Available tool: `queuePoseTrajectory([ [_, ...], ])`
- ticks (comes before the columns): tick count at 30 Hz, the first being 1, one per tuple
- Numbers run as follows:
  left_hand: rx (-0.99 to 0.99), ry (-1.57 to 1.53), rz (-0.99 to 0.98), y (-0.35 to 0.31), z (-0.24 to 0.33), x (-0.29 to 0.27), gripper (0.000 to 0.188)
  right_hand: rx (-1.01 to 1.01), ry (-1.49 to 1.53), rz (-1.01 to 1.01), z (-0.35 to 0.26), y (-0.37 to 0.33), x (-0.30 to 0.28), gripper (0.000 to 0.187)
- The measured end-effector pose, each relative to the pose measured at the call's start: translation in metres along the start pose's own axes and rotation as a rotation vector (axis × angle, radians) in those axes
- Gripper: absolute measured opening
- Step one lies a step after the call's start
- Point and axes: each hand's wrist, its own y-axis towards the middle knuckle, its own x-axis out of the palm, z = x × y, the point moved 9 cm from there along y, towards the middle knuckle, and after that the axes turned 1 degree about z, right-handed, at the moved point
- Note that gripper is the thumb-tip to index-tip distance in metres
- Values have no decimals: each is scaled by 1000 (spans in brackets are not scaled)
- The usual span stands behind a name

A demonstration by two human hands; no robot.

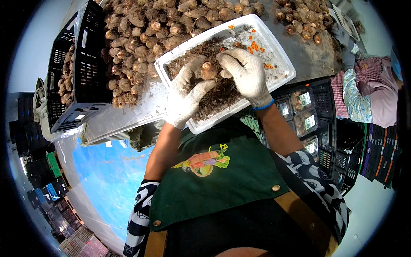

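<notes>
Both of my hands wear white knit gloves and meet over a white rectangular tray (280, 64) on the table edge. Between them is a brown bulb (209, 70) with a pale top. My left hand (185, 92) cups it from below and the left, while my right hand (245, 75) presses on it from the right. The tray holds a heap of brown stringy roots (222, 96) and several small orange bits (256, 46) at its far end.
A big pile of brown bulbs (145, 38) covers the metal table behind the tray. A black plastic crate (87, 64) with more bulbs stands at the left. Another person in a checked apron (368, 92) works at the right, beside black crates of packed punnets (306, 111).
</notes>
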Motion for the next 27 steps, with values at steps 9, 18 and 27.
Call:
queuePoseTrajectory([
  [9, 211, 495, 59, 2, 14, 0, 49, -396, -718, 22, -37, -13, 22, 16],
  [18, 47, -92, 55, 4, 1, -13, 54, -244, -118, -264, -24, -10, 14, 15],
  [27, -110, -332, -62, 3, -10, 0, 51, -431, -206, -227, -29, -10, 10, 48],
])
